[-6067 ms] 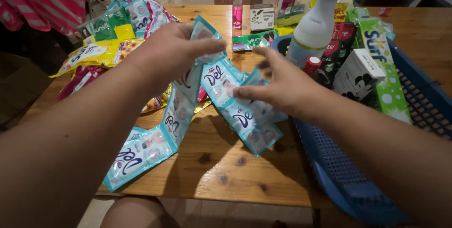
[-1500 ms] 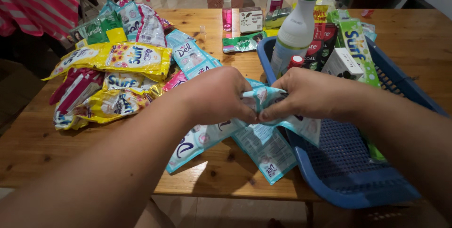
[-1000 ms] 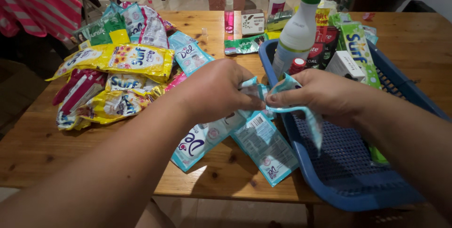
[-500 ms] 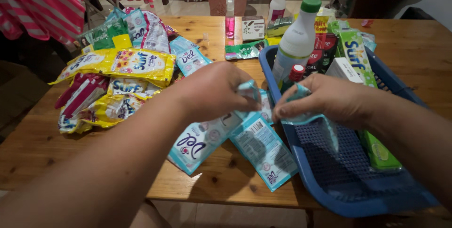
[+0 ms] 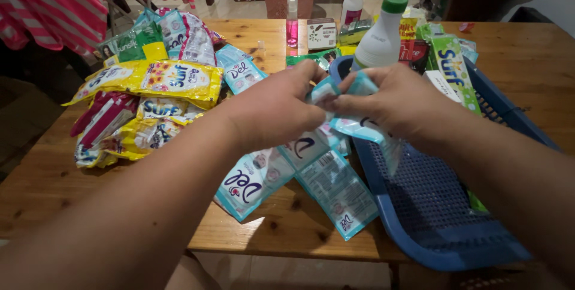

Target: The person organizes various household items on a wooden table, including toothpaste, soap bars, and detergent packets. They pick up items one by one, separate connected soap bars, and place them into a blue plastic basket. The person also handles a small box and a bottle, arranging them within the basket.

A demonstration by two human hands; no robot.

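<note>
A joined strip of light blue sachets (image 5: 263, 176) hangs from both my hands over the wooden table (image 5: 78, 200). My left hand (image 5: 272, 110) pinches the strip near its top. My right hand (image 5: 395, 101) grips the folded upper part of the same strip, just over the left rim of the blue plastic basket (image 5: 443, 230). The strip's lower sachets rest on the table beside the basket.
A heap of yellow, green and pink sachets (image 5: 150, 80) covers the table's left side. In the basket stand a white bottle with a green cap (image 5: 378, 41) and a green box (image 5: 450, 68). A slim pink bottle (image 5: 291, 23) and a white bottle (image 5: 352, 2) stand behind.
My hands have lifted a little and gathered more of the sachet strip between them, folding it up toward the basket's rim. The view has shifted slightly.
</note>
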